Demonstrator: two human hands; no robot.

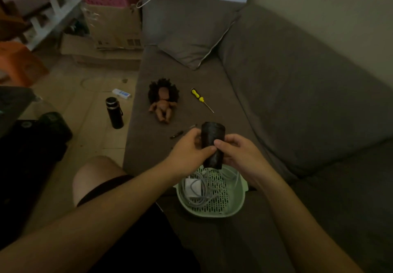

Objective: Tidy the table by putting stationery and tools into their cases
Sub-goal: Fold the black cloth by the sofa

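Head view — left hand (189,147), right hand (238,154) — hands clutching dark rolled case (212,138), contents hidden

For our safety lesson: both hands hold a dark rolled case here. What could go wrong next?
The screwdriver lies loose on the sofa; its bare tip could prick someone. The small dark tool nearly blends into the sofa and may be missed. The rolled case, held over the basket, could slip into the cables.
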